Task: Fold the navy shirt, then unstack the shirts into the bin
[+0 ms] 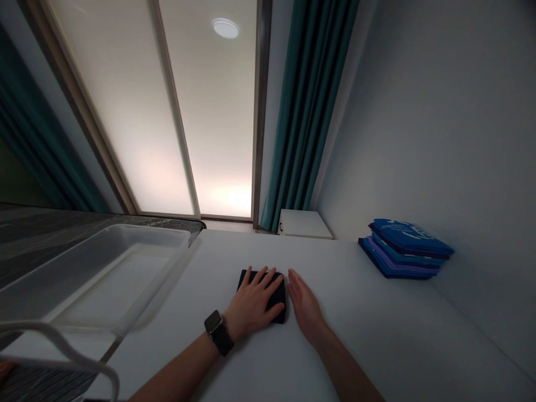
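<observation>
My left hand point(254, 300), with a dark watch point(218, 330) on its wrist, lies flat with fingers spread on a small, dark, folded item point(278, 296) that looks like cloth. Much of that item is hidden beneath the palm. Just to its right, my right hand point(305, 306) rests on the white table point(335, 285), tilted onto its edge. Its fingers are straight and close together, pointing away from me, and it holds nothing. A narrow gap seems to separate these fingers from the dark item.
A stack of folded blue and purple cloth items point(408, 248) sits at the right, near the wall. On the left stands a translucent plastic bin point(184, 245). A pale curved bar point(62, 343) crosses the lower left. Beyond the table is a white cabinet point(305, 223).
</observation>
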`<state>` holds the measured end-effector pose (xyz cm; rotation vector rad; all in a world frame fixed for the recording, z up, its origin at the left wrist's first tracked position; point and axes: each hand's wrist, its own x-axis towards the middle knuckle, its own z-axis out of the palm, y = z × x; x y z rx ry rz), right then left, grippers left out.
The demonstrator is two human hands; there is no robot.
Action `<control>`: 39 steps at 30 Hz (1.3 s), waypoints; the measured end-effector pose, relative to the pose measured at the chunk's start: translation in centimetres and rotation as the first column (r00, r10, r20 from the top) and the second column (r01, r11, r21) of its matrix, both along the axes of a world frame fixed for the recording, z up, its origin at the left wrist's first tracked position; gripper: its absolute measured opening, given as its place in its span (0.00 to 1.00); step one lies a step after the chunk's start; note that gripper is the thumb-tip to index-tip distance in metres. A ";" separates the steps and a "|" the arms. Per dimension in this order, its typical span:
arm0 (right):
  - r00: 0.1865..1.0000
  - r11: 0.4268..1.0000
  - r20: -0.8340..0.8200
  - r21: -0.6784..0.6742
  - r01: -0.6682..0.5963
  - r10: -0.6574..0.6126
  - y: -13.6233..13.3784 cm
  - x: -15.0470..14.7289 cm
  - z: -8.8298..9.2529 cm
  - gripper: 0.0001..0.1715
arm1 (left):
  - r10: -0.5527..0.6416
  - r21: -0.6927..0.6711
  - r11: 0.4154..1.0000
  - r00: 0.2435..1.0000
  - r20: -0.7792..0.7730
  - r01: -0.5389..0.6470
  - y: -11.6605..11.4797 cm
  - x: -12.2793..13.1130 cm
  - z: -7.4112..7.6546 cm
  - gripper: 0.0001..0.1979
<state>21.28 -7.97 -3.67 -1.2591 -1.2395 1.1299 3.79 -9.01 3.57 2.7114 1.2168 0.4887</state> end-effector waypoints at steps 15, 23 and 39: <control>0.989 0.997 -0.148 -0.083 -0.004 -0.008 -0.9 -3.0 2.7 0.42 | 0.013 0.037 0.999 0.998 -0.060 -0.010 -0.1 0.1 -0.6 0.34; 0.895 0.994 -0.439 -0.107 0.035 -0.079 -0.8 -3.7 2.1 0.42 | 0.046 0.134 0.991 0.987 -0.153 -0.025 -0.1 0.2 -0.8 0.29; 0.902 0.934 0.414 0.354 -0.036 -0.122 -1.3 -0.9 3.5 0.28 | 0.093 0.104 0.989 0.987 0.129 -0.107 1.6 -7.1 1.2 0.24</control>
